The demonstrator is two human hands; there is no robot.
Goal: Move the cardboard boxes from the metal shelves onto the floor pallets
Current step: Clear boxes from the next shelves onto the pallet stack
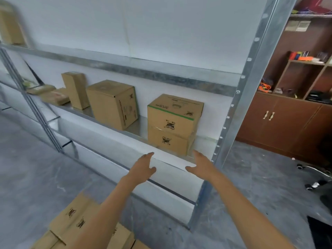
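Note:
A stack of two cardboard boxes stands at the right end of the metal shelf: a green-taped top box on a lower box. My left hand and my right hand are both open, fingers straight, held out just below and in front of this stack, one to each side, touching nothing. Further left on the same shelf sit a large box, a tall narrow box and flat packets. Several boxes lie on the floor at the bottom left.
A steel upright post stands right beside the stack. Another box sits on the upper shelf at far left. A brown cabinet with cluttered cubbies is to the right, and an office chair base stands on the grey floor.

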